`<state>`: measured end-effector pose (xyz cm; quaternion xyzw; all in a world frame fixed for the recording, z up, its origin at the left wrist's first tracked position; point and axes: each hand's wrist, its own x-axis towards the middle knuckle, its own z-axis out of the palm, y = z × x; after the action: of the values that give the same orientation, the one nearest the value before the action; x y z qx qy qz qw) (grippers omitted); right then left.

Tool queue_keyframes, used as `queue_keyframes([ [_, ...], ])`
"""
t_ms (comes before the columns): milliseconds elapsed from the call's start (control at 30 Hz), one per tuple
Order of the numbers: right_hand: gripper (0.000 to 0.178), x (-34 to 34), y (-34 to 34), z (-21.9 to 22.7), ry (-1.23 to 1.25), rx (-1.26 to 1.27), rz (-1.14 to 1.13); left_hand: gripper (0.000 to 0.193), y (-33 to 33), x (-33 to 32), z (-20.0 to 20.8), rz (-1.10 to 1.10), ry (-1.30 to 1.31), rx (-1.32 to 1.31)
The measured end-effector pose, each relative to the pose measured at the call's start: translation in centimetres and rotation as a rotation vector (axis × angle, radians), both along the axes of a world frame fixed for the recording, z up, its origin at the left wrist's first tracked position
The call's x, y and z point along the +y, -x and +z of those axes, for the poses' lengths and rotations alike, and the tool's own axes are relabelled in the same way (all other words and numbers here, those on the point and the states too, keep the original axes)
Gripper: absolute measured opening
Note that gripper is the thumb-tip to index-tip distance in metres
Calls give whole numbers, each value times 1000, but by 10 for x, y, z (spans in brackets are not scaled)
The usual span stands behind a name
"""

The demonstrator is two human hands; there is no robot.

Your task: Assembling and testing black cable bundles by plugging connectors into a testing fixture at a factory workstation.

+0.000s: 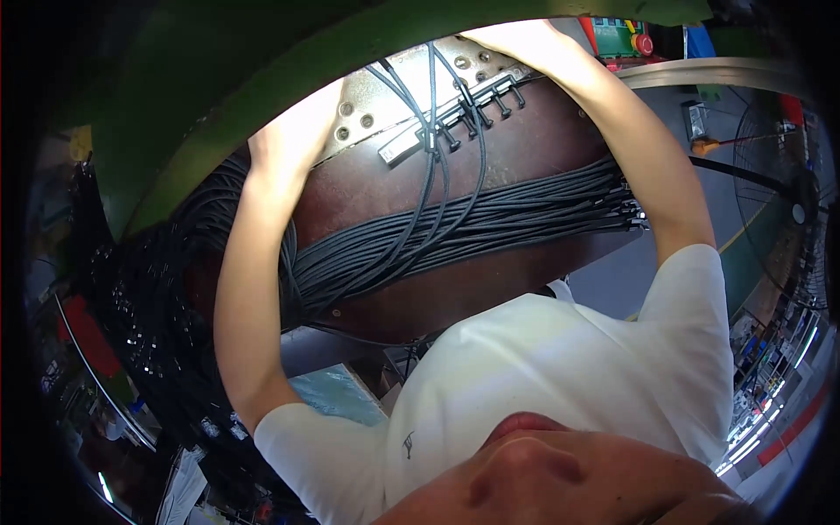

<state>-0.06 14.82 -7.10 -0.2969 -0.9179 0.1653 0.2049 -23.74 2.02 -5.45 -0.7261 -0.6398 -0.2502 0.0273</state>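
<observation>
Both arms reach up under a curved green machine part [289,61]. My left hand [296,129] is at the left side of a brightly lit metal plate [398,92] with bolt holes; its fingers are hidden behind the green part. At the plate's far right is my right hand [516,39], its fingers cut off by the same part. Between the hands, several black cables [430,105] run up from the worktop across a slotted metal bar [401,147] with dark pegs. Whether either hand holds anything is hidden.
A thick bundle of black cables [455,223] lies across the brown worktop [534,140], with more cables [144,297] hanging at the left. At the right are a red push button [643,45], an orange-handled tool [704,147] and a fan [770,166].
</observation>
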Motion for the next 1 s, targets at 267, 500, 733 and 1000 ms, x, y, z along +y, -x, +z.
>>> queue_keyframes([
  [267, 32, 16, 10, -12, -38, -24, -40, 45, -9, -6, 13, -18, -24, 100],
  [500, 30, -2, 0, 23, 140, 114, 73, 56, -1, -17, 20, 170, 93, 88],
  [733, 33, -179, -270, 1, -2, 358, -778, 36, -17, -245, 61, -305, 1418, -912],
  [1000, 32, -254, -263, -129, 515, -406, -458, 35, -55, -340, -95, 501, 818, -93],
])
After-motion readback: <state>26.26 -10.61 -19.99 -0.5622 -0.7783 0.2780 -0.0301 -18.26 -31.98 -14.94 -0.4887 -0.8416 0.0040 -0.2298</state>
